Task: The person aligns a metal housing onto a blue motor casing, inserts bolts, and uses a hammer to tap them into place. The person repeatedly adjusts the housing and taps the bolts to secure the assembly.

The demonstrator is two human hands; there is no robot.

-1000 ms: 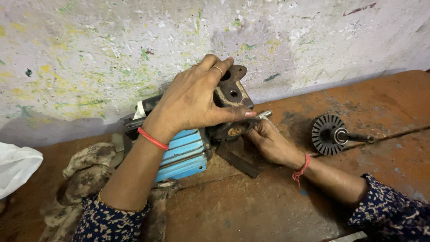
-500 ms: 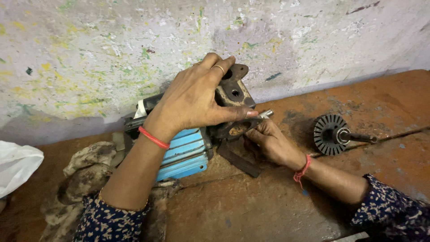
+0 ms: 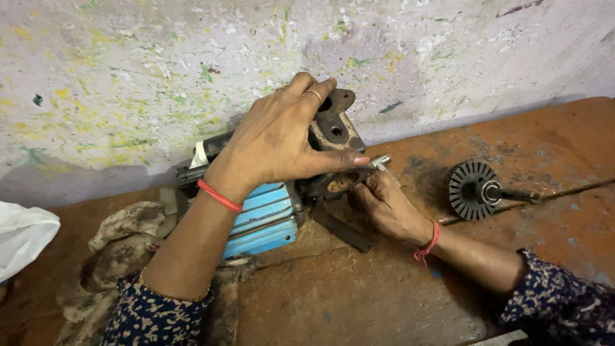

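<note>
A power tool with a blue ribbed body (image 3: 264, 218) and a dark, greasy metal head (image 3: 337, 131) lies on a rusty brown bench (image 3: 359, 301) against the wall. My left hand (image 3: 278, 138) presses down over the metal head and grips it. My right hand (image 3: 384, 205) sits just right of the head, fingers pinched on a small silvery metal part (image 3: 382, 161) at the head's side. Both wrists carry red thread bands.
A black fan-and-shaft part (image 3: 477, 189) lies on the bench to the right. A dirty rag (image 3: 118, 250) lies left of the tool, with a white plastic bag (image 3: 22, 237) at the left edge. A paint-flecked wall (image 3: 160, 70) backs the bench.
Almost nothing differs: both hands stay on the tool, and my right hand's fingers shift slightly at the small metal part.
</note>
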